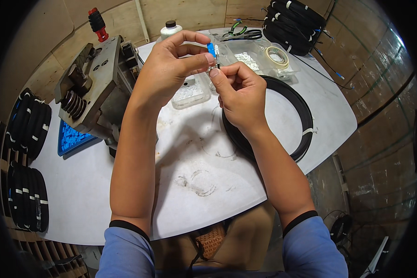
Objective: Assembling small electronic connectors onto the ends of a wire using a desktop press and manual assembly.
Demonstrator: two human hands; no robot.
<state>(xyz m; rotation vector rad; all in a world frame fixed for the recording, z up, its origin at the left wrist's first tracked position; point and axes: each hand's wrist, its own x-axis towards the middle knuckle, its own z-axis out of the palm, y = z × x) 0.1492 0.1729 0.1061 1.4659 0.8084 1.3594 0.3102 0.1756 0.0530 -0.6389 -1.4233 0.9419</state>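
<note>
Over the far middle of the table, both my hands are raised close together. My left hand (164, 67) pinches a small blue plastic connector housing (211, 49) between thumb and fingers. Right beside it, my right hand (243, 95) grips the end of a thin black cable (218, 66), which has a small white connector tip (217, 48) pointing up. Housing and tip are side by side; whether they touch I cannot tell. A large coil of black cable (308, 116), tied with white bands, lies on the table under and right of my right hand.
A metal press (97, 85) stands at left, beside a blue tray (61, 150) of blue housings. Beyond my hands are clear boxes (190, 102) with small white parts, a tape roll (277, 55), a white bottle (170, 30) and green-handled pliers (239, 30). More cable coils (294, 25) sit back right and left.
</note>
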